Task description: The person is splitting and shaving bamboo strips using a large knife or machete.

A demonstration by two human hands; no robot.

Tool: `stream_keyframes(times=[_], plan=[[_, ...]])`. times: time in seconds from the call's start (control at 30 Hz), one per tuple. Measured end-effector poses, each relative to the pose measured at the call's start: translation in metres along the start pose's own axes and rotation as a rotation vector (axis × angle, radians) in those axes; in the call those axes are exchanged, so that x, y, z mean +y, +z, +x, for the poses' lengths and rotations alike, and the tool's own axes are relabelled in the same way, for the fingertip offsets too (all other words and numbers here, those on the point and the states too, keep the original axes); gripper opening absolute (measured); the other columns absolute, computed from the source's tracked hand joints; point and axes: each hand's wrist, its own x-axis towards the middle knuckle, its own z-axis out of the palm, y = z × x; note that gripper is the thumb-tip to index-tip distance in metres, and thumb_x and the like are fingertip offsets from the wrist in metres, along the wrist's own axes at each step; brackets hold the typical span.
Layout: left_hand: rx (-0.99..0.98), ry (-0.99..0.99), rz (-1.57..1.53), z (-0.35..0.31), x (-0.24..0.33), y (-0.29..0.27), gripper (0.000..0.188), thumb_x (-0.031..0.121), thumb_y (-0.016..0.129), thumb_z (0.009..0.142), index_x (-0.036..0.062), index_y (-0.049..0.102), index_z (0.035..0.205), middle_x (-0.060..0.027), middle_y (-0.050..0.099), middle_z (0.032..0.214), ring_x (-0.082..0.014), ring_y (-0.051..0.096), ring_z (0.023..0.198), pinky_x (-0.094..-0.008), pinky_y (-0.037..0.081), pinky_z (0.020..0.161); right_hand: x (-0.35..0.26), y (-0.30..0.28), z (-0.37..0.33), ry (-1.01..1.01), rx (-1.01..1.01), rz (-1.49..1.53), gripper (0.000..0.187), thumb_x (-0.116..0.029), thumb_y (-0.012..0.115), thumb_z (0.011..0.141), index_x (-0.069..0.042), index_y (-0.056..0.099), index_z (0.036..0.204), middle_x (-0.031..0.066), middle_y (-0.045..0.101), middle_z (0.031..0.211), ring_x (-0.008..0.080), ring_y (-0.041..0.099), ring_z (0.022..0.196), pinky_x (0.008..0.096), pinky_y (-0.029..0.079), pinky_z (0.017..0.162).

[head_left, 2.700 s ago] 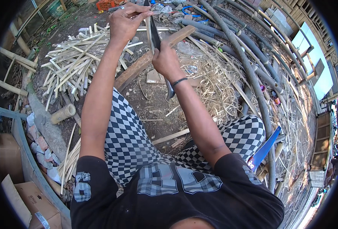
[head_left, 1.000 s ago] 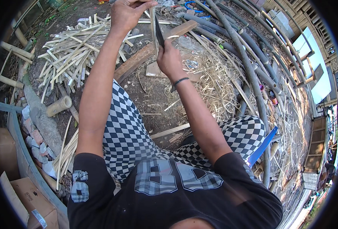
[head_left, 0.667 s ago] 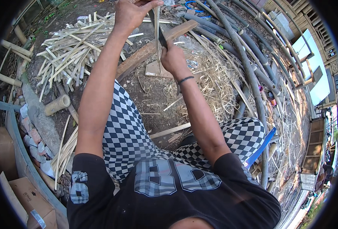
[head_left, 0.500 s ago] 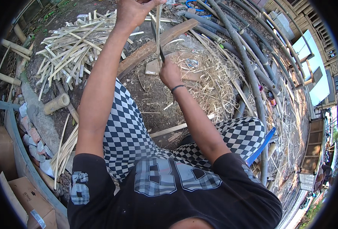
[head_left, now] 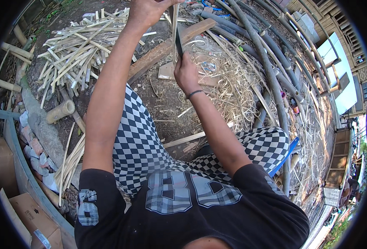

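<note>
At the top edge of the view, my left hand [head_left: 147, 13] is closed on the upper end of a thin pale bamboo strip [head_left: 174, 35]. The strip hangs down between my hands, and part of my left hand's fingers is cut off by the frame. My right hand [head_left: 186, 75] grips a knife [head_left: 178, 43] whose dark blade points up along the right side of the strip, close against it. Whether the blade touches the strip I cannot tell. Below them lies a small flat board [head_left: 165, 71] with curled shavings around it.
A wooden beam [head_left: 154, 55] lies slantwise behind my hands. A heap of split bamboo strips [head_left: 77, 50] is at the far left, shavings [head_left: 237, 89] spread at the right, and long poles [head_left: 260, 54] lie beyond. A cut bamboo piece [head_left: 61, 112] and cardboard box [head_left: 34, 216] are at left.
The knife blade has shifted from crossing the strip to its right side. My right hand has moved slightly right, and my left hand has moved slightly right with the strip.
</note>
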Motion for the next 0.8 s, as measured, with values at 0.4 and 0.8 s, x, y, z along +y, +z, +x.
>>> stream_keyframes(times=[0.4, 0.8], plan=[[0.008, -0.013, 0.218, 0.000, 0.011, -0.005, 0.019, 0.009, 0.079, 0.081, -0.0060, 0.073, 0.090, -0.0101, 0.073, 0.084, -0.0146, 0.069, 0.076, -0.0282, 0.056, 0.069, 0.014, 0.005, 0.013, -0.025, -0.161, -0.183, 0.020, -0.014, 0.050, 0.092, -0.003, 0.055, 0.108, 0.0310, 0.065, 0.086, 0.0505, 0.063, 0.083, 0.0580, 0.049, 0.076], [0.025, 0.033, 0.095, 0.002, 0.010, 0.006, 0.015, 0.005, 0.077, 0.082, -0.0071, 0.071, 0.088, -0.0128, 0.073, 0.089, -0.0172, 0.070, 0.081, -0.0304, 0.059, 0.072, 0.098, 0.044, -0.016, 0.165, -0.311, -0.284, 0.024, -0.016, 0.050, 0.092, 0.000, 0.052, 0.109, 0.0321, 0.065, 0.094, 0.0481, 0.064, 0.091, 0.0555, 0.051, 0.080]])
